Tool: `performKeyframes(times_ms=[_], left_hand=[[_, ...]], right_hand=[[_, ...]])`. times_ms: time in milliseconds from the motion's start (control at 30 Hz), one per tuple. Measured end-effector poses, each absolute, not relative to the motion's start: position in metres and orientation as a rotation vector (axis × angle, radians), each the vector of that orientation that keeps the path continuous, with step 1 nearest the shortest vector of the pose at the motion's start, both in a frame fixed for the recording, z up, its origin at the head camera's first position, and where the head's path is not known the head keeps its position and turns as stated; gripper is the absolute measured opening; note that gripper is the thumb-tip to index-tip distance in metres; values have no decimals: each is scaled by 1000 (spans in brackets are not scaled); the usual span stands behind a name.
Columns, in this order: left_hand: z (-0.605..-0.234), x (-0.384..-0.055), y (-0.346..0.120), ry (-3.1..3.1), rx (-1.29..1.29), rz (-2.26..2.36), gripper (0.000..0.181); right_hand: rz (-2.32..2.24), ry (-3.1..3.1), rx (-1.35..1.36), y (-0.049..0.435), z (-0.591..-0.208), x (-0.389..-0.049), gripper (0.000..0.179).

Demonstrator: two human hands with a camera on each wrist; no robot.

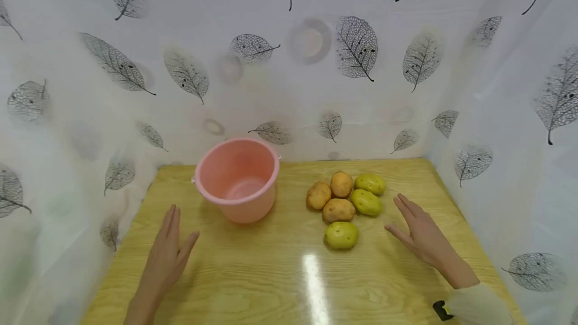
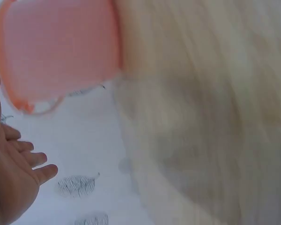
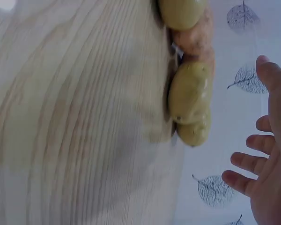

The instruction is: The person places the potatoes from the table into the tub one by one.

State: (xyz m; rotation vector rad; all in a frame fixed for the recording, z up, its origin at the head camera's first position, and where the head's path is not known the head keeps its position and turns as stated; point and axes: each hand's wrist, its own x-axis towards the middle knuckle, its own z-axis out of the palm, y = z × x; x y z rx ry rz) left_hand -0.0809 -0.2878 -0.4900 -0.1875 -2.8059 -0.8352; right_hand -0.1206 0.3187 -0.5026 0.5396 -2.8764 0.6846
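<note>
My left hand (image 1: 165, 257) hovers over the table's left side with straight fingers, holding nothing. Beyond it stands a pink bucket (image 1: 246, 209), upright; its visible inside holds nothing. In the left wrist view the bucket (image 2: 61, 47) is blurred, and the left hand (image 2: 14, 173) is apart from it. My right hand (image 1: 422, 232) is held over the right side, fingers extended and grasping nothing. To its left lie several potatoes: brownish ones such as this potato (image 1: 338, 210), and greenish-yellow ones such as this potato (image 1: 341, 235), nearest me. The right wrist view shows a greenish potato (image 3: 189, 91) apart from the right hand (image 3: 271, 159).
The wood-grain table (image 1: 253, 275) carries a bright light reflection near its front. White sheeting (image 1: 289, 94) with dark leaf prints encloses the back and both sides. A light sleeve (image 1: 478, 305) and a small black item (image 1: 442, 310) show at the right wrist.
</note>
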Motion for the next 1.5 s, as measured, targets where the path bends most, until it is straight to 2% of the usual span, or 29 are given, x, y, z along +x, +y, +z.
performKeyframes(times_ms=[167, 533, 1133, 1300, 1500], left_hand=[[-475, -101, -261, -2715, -124, -1060, 80], [-463, -135, -232, -2511, -85, -1216, 77], [-465, -137, -213, -2604, 76, -1288, 101], [-466, -136, -213, -2607, 54, -1293, 106], [-465, -138, -214, -2567, 8, -1348, 108]], right_hand=[[754, -2862, 576, 295, -506, -127, 73], [815, -2834, 687, 253, -520, -137, 69], [854, -2825, 738, 230, -545, -125, 73], [895, -2853, 720, 228, -546, -120, 78], [909, -2798, 728, 226, -551, -117, 75]])
